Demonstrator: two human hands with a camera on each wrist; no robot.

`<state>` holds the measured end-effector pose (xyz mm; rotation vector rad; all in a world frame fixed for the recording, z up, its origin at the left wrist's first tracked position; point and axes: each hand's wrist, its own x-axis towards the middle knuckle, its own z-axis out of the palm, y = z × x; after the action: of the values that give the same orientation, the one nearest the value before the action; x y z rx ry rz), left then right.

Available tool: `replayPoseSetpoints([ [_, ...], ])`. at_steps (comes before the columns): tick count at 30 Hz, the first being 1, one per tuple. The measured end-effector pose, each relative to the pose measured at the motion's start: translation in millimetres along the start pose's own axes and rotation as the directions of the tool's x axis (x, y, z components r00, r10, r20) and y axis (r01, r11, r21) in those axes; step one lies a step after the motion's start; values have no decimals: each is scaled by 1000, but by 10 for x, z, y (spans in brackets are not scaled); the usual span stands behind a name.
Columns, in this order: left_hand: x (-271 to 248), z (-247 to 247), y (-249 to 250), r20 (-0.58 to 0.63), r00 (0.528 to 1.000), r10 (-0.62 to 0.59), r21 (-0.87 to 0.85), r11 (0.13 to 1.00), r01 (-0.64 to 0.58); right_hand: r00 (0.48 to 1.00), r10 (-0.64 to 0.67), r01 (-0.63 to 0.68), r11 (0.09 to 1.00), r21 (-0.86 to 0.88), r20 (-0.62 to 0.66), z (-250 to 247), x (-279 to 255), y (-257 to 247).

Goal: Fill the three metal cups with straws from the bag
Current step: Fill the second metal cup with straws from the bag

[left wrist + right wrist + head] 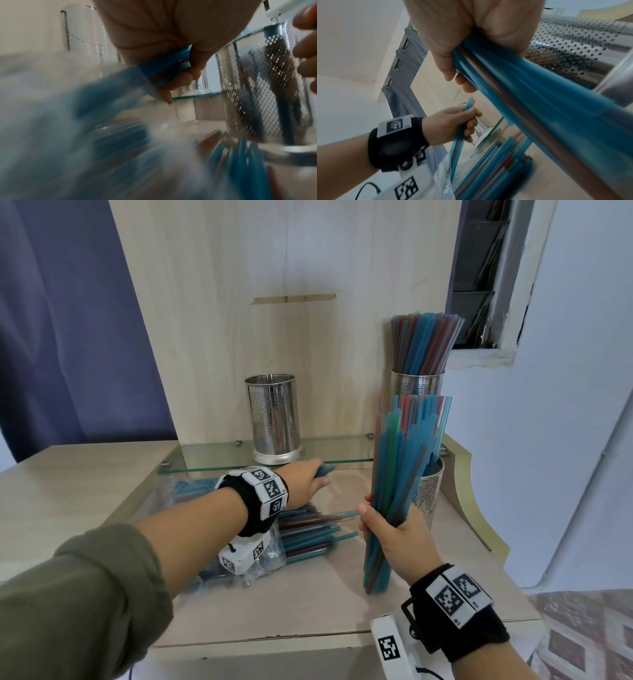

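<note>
My right hand (387,529) grips a thick bundle of blue, red and green straws (400,474), held nearly upright in front of a perforated metal cup (428,491) on the table. My left hand (305,484) pinches a few blue straws (462,129) drawn from the clear plastic bag (263,556), which lies on the table with several straws (308,532) spilling out of it. An empty perforated cup (274,419) stands on the glass shelf (219,457). A third cup (416,386), at the back right, is full of straws.
A wooden back panel (274,302) rises behind the glass shelf. A purple curtain (68,320) hangs at the left and a window frame (489,285) is at the upper right. The table's front edge (308,642) lies near my wrists.
</note>
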<state>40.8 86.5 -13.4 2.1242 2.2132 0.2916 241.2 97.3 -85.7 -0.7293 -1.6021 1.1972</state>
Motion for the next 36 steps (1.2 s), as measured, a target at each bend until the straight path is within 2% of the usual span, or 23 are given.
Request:
replayPoseSetpoints([
  [2,42,-119,110,-61,998,28,-66,997,-32,1000,-5,5,1000,8,1,-4,0,10],
  [5,45,-425,270,-300,954,1,-266,960,-85,1000,-4,4,1000,15,6,-8,8,25],
  [8,-56,-752,384,-528,849,-12,-469,837,-281,1000,3,-3,1000,12,16,-16,21,24],
  [10,-188,-890,492,-594,804,-20,-574,711,-406,1000,-3,3,1000,6,28,-17,18,0],
  [12,-325,-951,628,-590,806,-50,-690,550,-471,999,-14,13,1000,26,35,-13,13,-25],
  [13,-387,-952,702,-566,822,-58,-739,479,-474,999,-17,15,999,37,40,-9,8,-37],
  [15,-479,-854,828,-488,871,-55,-813,391,-431,998,-31,29,999,43,49,9,-7,-58],
  [17,-515,-667,892,-444,895,-49,-841,366,-398,997,-41,38,998,59,62,33,-29,-86],
  [20,-501,-387,906,-486,870,-80,-800,441,-406,990,-71,62,995,76,122,88,-75,-125],
  [22,-501,-293,926,-518,848,-110,-817,357,-453,988,-84,76,995,67,128,105,-89,-129],
  [24,-523,-245,959,-526,846,-87,-831,263,-490,990,-89,83,995,63,108,90,-78,-130],
  [28,-583,-219,1026,-564,825,15,-810,182,-557,989,-88,87,996,14,115,48,-79,-131],
  [30,-588,-309,1011,-628,776,65,-747,232,-624,992,-73,72,997,13,107,-13,-95,-151],
  [32,-530,-401,952,-643,759,97,-697,335,-634,993,-63,62,998,13,97,-128,-102,-252],
  [34,-396,-391,850,-595,803,29,-723,418,-550,993,-100,99,995,15,60,-296,-75,-457],
  [36,-234,-270,748,-494,868,-44,-736,553,-391,987,-162,161,986,40,8,-489,-12,-772],
])
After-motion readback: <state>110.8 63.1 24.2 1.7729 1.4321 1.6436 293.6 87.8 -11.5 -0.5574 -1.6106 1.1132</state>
